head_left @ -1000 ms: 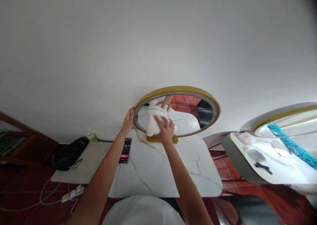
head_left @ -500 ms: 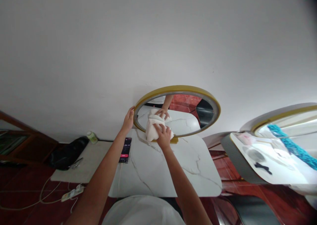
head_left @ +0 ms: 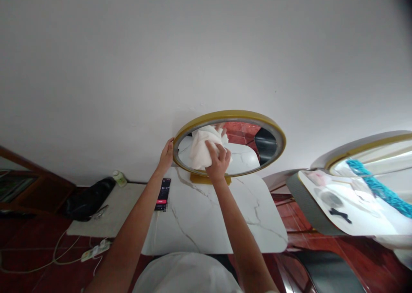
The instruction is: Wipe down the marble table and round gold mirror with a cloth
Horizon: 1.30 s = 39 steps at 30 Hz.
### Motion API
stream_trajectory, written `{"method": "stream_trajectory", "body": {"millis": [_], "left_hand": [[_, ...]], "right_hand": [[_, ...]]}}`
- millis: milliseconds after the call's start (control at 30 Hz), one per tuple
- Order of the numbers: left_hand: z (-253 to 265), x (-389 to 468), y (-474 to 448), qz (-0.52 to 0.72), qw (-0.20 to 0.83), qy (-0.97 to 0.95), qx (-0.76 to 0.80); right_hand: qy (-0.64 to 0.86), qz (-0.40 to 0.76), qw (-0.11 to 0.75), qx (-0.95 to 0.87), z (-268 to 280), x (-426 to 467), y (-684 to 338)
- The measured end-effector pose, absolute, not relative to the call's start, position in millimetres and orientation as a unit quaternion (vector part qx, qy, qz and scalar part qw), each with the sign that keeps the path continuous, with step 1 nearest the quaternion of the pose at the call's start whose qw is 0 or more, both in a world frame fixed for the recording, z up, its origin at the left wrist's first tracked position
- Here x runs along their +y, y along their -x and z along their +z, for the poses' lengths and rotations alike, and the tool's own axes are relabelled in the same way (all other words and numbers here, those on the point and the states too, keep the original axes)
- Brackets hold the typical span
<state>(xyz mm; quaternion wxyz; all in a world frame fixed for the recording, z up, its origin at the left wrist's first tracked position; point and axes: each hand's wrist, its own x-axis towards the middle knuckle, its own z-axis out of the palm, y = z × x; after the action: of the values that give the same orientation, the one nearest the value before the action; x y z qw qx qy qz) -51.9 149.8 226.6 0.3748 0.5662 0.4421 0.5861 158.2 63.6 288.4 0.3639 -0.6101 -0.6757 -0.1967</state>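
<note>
A round mirror [head_left: 246, 155] with a gold frame stands on a white marbled table [head_left: 212, 224], close against the wall. My left hand [head_left: 166, 155] is closed on the left edge of the frame, its fingertips partly hidden behind it. With my right hand [head_left: 219, 160] I press a white cloth [head_left: 203, 149] to the left half of the glass, fingers bent over the fabric. The cloth and hand are reflected behind. A gold base [head_left: 199, 179] shows under the mirror.
A phone [head_left: 163, 194] with a running timer lies by my left forearm. Further left are a small bottle [head_left: 120, 178], a black bag [head_left: 92, 196] and a power strip [head_left: 95, 250]. On the right stand a second table [head_left: 370, 220] with a mirror and a black chair [head_left: 328, 269].
My right hand and the cloth have moved up the glass from the mirror's lower edge, uncovering the base. My left hand stays on the frame.
</note>
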Motion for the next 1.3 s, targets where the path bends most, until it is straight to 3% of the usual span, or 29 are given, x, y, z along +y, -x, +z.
{"method": "stream_trajectory", "body": {"millis": [133, 433, 533, 733, 833, 1133, 1300], "left_hand": [[227.0, 149.2, 51.5, 0.589, 0.376, -0.563, 0.441], [228.8, 149.1, 51.4, 0.585, 0.355, -0.571, 0.453], [229.9, 148.6, 51.0, 0.584, 0.361, -0.572, 0.450], [232.9, 145.0, 49.4, 0.587, 0.389, -0.560, 0.437], [235.1, 142.7, 48.4, 0.590, 0.395, -0.560, 0.426], [233.2, 148.2, 48.7, 0.593, 0.362, -0.566, 0.444], [230.6, 149.7, 48.7, 0.594, 0.363, -0.564, 0.443]], "right_hand": [[0.601, -0.203, 0.368, -0.680, 293.2, 68.5, -155.3], [0.601, -0.120, 0.125, -0.780, 226.8, 48.8, -145.9], [0.599, -0.122, 0.135, -0.780, 237.1, 48.6, -146.0], [0.612, -0.177, 0.282, -0.718, 294.5, 58.2, -141.3], [0.607, -0.190, 0.304, -0.709, 308.7, 63.3, -135.5], [0.561, -0.108, 0.086, -0.816, 229.0, 58.9, -122.0], [0.575, -0.084, 0.062, -0.811, 209.5, 53.9, -124.5]]}}
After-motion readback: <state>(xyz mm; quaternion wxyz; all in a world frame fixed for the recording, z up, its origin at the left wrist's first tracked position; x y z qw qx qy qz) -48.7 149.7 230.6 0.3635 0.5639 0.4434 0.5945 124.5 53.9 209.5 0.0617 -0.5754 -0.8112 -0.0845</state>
